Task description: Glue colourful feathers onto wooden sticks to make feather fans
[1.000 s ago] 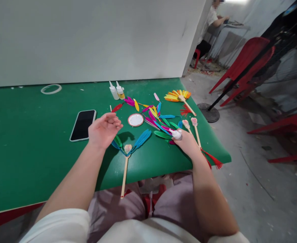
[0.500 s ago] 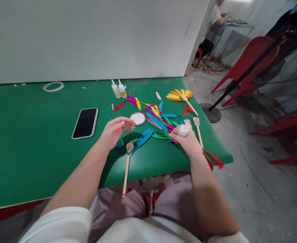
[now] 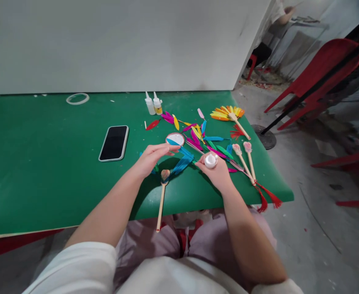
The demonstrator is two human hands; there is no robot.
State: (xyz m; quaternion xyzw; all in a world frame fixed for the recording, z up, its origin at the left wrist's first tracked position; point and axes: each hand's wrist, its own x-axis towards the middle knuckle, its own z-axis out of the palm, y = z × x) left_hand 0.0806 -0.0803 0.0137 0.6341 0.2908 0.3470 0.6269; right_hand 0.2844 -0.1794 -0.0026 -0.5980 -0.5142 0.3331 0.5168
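Note:
My right hand (image 3: 217,173) is closed around a small white bottle (image 3: 210,161), seen nearly end-on. At its fingertips are the tips of blue feathers (image 3: 186,153) with a bit of green; how firmly they are pinched is hard to see. My left hand (image 3: 151,159) has its fingers stretched out beside the blue feathers, perhaps touching one. Below lies a flat wooden stick (image 3: 161,204) with a rounded head (image 3: 165,175) and blue feathers spread from it; its lower end juts past the table edge. A round white disc (image 3: 175,139) lies partly under a feather.
Loose coloured feathers (image 3: 197,132) are scattered on the green table (image 3: 59,163). Two glue bottles (image 3: 154,105) stand behind. A phone (image 3: 114,143) and tape ring (image 3: 77,99) lie left; a yellow feather fan (image 3: 228,113) and two tasselled sticks (image 3: 243,163) lie right. A red chair (image 3: 326,73) stands beyond.
My right hand has moved left toward my left hand, its bottle turning more end-on. A blue feather now lies across the disc's edge near my left fingers. The view has shifted slightly.

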